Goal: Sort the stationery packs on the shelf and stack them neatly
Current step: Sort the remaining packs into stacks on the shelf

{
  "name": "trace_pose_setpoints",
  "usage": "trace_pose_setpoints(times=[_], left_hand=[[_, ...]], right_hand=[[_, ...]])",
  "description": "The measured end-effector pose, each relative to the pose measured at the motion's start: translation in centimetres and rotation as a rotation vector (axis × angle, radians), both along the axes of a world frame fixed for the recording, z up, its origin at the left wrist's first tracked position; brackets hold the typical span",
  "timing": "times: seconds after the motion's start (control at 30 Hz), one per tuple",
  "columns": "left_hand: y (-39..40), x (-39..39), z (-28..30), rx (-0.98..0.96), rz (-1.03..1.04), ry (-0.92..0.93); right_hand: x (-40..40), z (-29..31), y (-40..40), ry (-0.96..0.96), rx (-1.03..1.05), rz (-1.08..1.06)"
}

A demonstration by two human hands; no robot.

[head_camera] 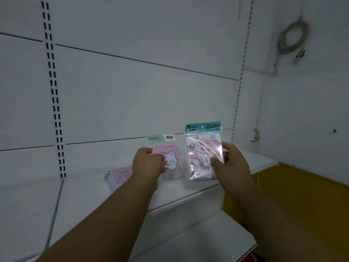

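From the head view, both hands are raised above a white shelf [188,193], each gripping one stationery pack upright. The right hand [229,161] holds a clear-wrapped pack with a teal header card [203,148]; the header carries a barcode and small print too blurred to read. Its thumb lies across the pack's front near the lower right, and the other fingers curl round the right edge. The left hand [149,161] pinches a pink pack printed with a white bear [170,157] at its left edge — the fingers are curled over the front, covering part of the picture. A line of small characters runs above the bear, not legible, and the pale header with a dark label on it is blurred as well.

The two held packs stand just beside each other without touching, the teal-headed one to the right of the bear pack and reaching a little higher. Left of the bear pack, a third pink pack [120,174] lies on the shelf close to the back panel, partly hidden by the left wrist. The shelf's front edge runs diagonally below the forearms — bare white shelf stretches left of the third pack and right of the teal-headed one, up to the shelf's far end by the yellow wall [302,201]. A lower shelf [207,239] shows beneath.
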State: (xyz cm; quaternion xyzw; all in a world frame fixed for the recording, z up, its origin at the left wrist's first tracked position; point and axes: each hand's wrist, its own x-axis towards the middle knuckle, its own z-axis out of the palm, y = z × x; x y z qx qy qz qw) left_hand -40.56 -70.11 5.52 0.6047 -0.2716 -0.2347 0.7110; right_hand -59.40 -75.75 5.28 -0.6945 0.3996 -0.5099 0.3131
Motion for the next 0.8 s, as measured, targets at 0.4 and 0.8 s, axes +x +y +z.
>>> trace_pose_setpoints(times=[0.4, 0.8], left_hand=[[-11.4, 1.6, -4.1, 0.419, 0.14, -0.271], [-13.5, -1.8, -3.3, 0.933, 0.488, -0.737]], right_hand=[[2.6, 0.9, -13.3, -0.024, -0.012, 0.205], [2.7, -0.3, -22.0, 0.025, 0.02, 0.531]])
